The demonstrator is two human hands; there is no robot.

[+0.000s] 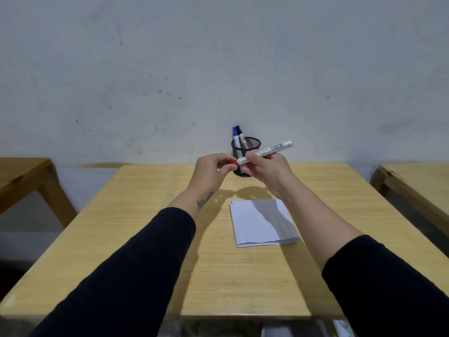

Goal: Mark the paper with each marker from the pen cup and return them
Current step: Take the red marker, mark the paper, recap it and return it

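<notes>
I hold a white marker (269, 150) with a red cap (233, 162) in the air in front of the pen cup. My right hand (266, 171) grips the barrel, its rear end pointing up to the right. My left hand (213, 169) pinches the red cap at the marker's lower left end. The black mesh pen cup (250, 145) stands at the table's far edge by the wall and holds a blue-capped marker (235, 135) and a black-capped marker (240, 134). A white sheet of paper (260, 222) lies flat on the table below my hands, with small marks at its top left corner.
The light wooden table (145, 227) runs from the wall to the near edge. Another wooden table (21, 173) stands at the left and a third (418, 181) at the right, with gaps between them. A scuffed grey wall rises behind.
</notes>
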